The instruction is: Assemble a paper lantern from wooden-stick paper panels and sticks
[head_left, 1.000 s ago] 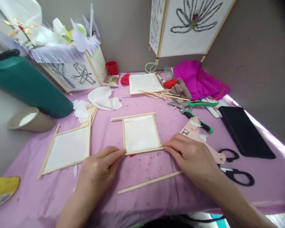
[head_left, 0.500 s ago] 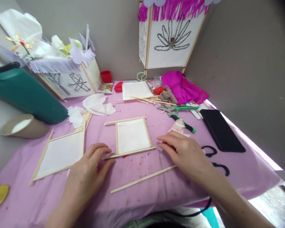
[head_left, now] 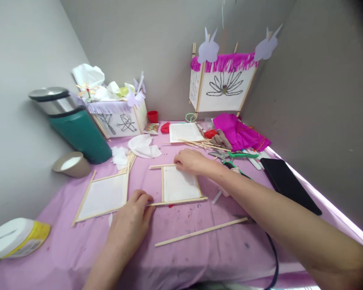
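A small paper panel framed with thin wooden sticks (head_left: 178, 187) lies on the purple table cover (head_left: 199, 257). My left hand (head_left: 133, 217) rests at its near-left corner, fingertips on the end of the bottom stick. My right hand (head_left: 192, 161) reaches across to the far edge and presses on the top stick, fingers curled down. A loose wooden stick (head_left: 201, 232) lies in front of the panel. A second, larger framed panel (head_left: 104, 196) lies to the left.
A green flask (head_left: 75, 125), a tape roll (head_left: 71, 164) and a yellow-white container (head_left: 16, 238) sit at left. Two paper lanterns (head_left: 121, 117) (head_left: 224, 82) stand at the back. Green-handled pliers (head_left: 238, 155), magenta paper (head_left: 240, 135), loose sticks (head_left: 199, 143) and a black phone (head_left: 288, 183) lie at right.
My right hand moved from the panel's near-right corner to its far edge. My left hand stayed at the near-left corner. The view tilted up and back, showing more of the walls.
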{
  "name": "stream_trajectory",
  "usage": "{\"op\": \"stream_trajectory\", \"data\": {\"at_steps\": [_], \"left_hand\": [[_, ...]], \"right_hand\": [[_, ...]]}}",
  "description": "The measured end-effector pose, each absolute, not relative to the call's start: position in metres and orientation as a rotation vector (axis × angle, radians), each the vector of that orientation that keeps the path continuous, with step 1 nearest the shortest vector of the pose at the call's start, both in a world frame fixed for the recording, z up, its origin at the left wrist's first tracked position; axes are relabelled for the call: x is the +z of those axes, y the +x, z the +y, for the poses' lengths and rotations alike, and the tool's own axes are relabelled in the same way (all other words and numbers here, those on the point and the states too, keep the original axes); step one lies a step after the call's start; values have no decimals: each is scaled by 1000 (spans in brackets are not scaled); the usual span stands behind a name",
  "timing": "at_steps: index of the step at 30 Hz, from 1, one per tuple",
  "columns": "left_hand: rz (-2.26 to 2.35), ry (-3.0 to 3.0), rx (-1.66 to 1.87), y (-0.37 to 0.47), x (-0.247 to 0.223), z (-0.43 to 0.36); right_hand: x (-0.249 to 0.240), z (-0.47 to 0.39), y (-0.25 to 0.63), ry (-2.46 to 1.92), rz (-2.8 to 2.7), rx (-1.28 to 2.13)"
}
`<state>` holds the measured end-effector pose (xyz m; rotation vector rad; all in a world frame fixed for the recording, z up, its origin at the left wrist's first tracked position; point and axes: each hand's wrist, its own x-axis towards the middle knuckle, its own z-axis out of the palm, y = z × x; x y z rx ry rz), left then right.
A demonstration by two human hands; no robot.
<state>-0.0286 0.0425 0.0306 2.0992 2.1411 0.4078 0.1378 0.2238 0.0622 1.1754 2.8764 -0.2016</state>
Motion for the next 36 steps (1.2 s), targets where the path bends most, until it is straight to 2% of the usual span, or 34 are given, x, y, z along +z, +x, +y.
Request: {"op": "stream_trajectory", "data": {"at_steps": [9,14,18,21,25,27,32,36], "left_hand": [[2165,2293,150,-35,47,48],[2304,2678,83,-54,90,63],[2302,2829,266,-59,121,73],[2125,2691,663,-54,121,75],[1840,2093,1243,-42,100,70],[1818,1772,1330,-34,88,67],[1862,1644,911,-5,67,69],[1943,1707,887,2,65,81]], "right_hand": [[58,236,135,1204,2895,-351],[70,230,152,1389,3029,-509],[69,206,162,1621,3178,-870],[59,189,167,1915,3187,-1155],[47,183,172,2103,3067,-1024],[45,185,175,2132,3016,-978],[42,187,180,2172,2922,-833],[41,186,178,2159,2915,-748]]}}
